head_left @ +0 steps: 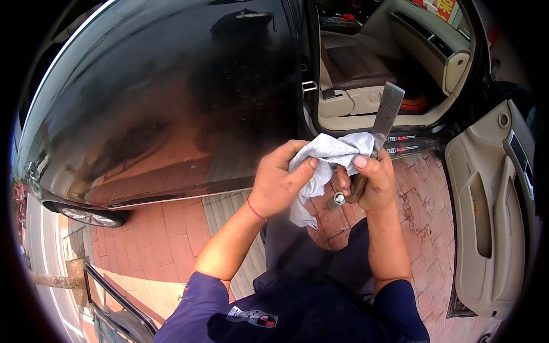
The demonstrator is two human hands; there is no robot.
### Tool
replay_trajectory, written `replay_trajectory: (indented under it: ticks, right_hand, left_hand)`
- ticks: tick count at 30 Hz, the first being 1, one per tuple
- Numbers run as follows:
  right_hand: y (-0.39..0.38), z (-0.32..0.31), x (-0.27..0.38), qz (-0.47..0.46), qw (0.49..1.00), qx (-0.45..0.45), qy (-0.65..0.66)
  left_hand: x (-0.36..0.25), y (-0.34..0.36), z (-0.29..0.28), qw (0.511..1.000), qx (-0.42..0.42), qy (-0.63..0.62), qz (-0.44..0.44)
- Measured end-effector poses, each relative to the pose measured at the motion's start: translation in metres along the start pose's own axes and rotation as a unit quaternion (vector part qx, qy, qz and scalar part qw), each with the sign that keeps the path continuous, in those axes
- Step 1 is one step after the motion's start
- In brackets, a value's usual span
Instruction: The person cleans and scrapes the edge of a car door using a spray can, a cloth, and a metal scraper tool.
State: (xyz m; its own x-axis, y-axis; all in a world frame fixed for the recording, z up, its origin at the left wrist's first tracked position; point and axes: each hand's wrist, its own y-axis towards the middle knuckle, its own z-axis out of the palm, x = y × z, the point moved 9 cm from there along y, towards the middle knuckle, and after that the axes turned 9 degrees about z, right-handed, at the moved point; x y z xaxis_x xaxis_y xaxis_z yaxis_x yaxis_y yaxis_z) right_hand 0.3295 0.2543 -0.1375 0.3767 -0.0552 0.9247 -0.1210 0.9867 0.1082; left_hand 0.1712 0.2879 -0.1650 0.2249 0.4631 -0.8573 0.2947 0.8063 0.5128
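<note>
My left hand (pixel 280 180) is closed on a light grey cloth (pixel 326 150), whose loose end hangs below the fingers. My right hand (pixel 374 183) grips a scraper (pixel 389 111) with a long, flat metal blade and a brown handle. The blade points up and away, toward the open car doorway. The cloth reaches across to my right hand and touches the base of the blade, with my right thumb lying against it. Part of the handle is hidden by my fingers. Below my hands, a small can (pixel 337 199) with a silvery top stands on the paving.
A black car door panel (pixel 171 103) fills the left. Ahead is an open doorway with a brown seat (pixel 357 66) and a sill (pixel 417 140). An opened beige-lined door (pixel 480 217) stands at right. Red brick paving (pixel 143 234) lies below; a dark frame (pixel 117 294) is at lower left.
</note>
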Motion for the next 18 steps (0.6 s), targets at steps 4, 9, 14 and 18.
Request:
replay_trajectory:
  ticks: [4,9,14,18]
  right_hand:
    - [-0.026,-0.009,-0.012,-0.046,0.988,-0.110,-0.101]
    - [-0.061,-0.039,-0.096,0.018,0.879,-0.188,-0.437]
    - [-0.042,-0.028,-0.120,0.120,0.868,-0.124,-0.466]
    - [-0.050,-0.042,-0.131,0.175,0.938,-0.073,-0.290]
  left_hand:
    - [0.005,0.010,-0.017,0.982,-0.141,-0.125,0.022]
    - [-0.002,0.008,-0.011,0.992,-0.112,-0.037,0.054]
    - [-0.022,0.003,-0.010,0.978,-0.129,0.126,0.101]
    - [-0.027,0.021,-0.009,0.951,-0.098,0.278,0.090]
